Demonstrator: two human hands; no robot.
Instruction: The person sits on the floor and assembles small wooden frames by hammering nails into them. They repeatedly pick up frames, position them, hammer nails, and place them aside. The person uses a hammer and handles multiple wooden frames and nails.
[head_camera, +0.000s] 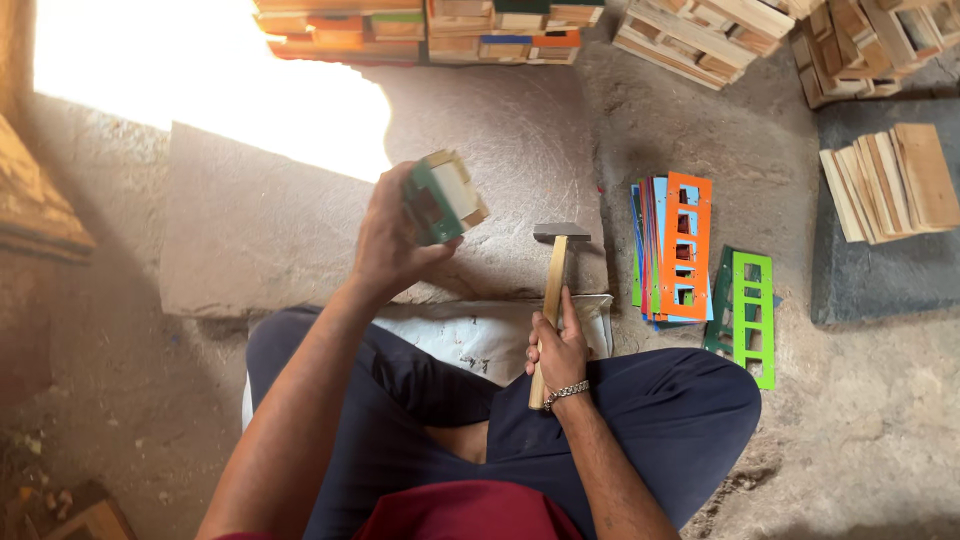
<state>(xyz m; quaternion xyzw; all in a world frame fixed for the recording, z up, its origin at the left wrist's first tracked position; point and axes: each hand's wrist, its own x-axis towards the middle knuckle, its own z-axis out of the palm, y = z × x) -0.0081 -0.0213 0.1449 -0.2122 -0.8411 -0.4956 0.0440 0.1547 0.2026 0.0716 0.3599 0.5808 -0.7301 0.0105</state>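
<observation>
left hand (392, 240) grips wooden box (445, 197), right hand (560, 350) hammer (553, 290)

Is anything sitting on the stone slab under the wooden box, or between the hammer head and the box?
Nothing visible. The left hand holds the wooden box above bare stone slab; the right hand grips the hammer, its head just right of the box with open space between.

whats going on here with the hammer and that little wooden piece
A person sits cross-legged on the ground. The left hand holds up a small green-faced wooden box frame, while the right hand grips a wooden-handled metal hammer, its head resting on a flat stone slab. Coloured cut-out panels lie to the right.
</observation>
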